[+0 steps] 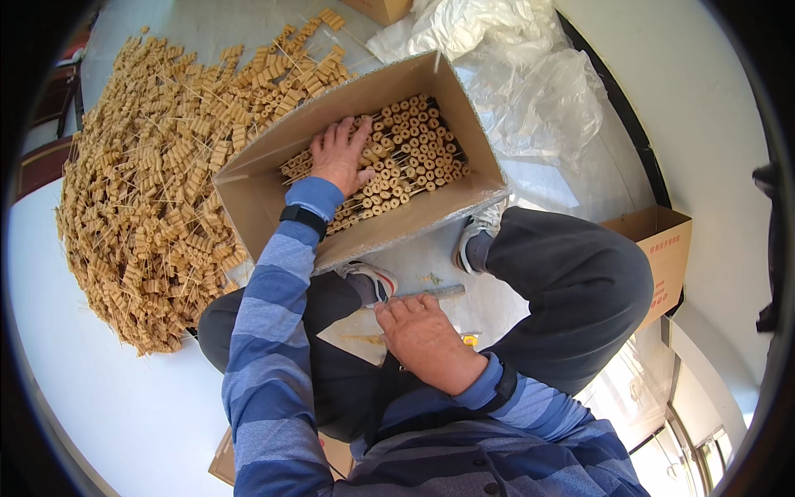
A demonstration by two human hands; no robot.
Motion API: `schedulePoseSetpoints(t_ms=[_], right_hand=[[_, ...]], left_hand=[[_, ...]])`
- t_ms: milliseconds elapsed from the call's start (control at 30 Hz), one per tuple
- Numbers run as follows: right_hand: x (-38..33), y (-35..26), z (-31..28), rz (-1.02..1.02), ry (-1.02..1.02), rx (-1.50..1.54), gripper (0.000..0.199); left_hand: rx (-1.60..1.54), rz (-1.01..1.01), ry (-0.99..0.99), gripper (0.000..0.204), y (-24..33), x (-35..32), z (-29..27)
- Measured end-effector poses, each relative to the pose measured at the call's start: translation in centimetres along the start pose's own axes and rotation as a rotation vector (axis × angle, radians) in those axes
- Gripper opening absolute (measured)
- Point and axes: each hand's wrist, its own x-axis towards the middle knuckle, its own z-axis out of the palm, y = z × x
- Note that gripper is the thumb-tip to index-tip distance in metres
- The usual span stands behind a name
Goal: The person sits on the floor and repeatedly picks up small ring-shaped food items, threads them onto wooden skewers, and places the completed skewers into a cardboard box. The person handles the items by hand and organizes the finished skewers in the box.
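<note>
My left hand [339, 157] reaches into an open cardboard box [281, 219] and presses on the skewers [410, 141] packed inside, its fingers spread apart. These are thin sticks threaded with tan, ring-ended rolls, lying in rows with many round ends facing up. Above my lap, between my knees, is my right hand [426, 341]. Its fingers curl downward and sit close together, the tips hidden, so anything in them cannot be made out. Just beyond those fingertips a grey strip [443, 292] shows, and a small yellow object [469, 340] is beside the hand.
A large heap of loose skewers [157, 190] covers the floor to the left of the box. Crumpled clear plastic sheeting [530, 74] lies at the far right. Another cardboard box [662, 257] stands by the wall at right. My shoes [368, 280] are against the near side.
</note>
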Motion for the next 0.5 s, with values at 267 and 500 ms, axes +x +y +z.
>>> schedulePoseSetpoints(t_ms=[267,500], right_hand=[[-0.1,-0.2,0.1,-0.001,0.065,0.034,0.038],[-0.2,-0.3,0.0,0.001,-0.023,0.035,0.043]], left_hand=[[-0.062,0.001,0.056,0.083,-0.7,-1.2,-2.2],[-0.045,-0.001,0.101,0.041,0.3,-0.8,-0.5]])
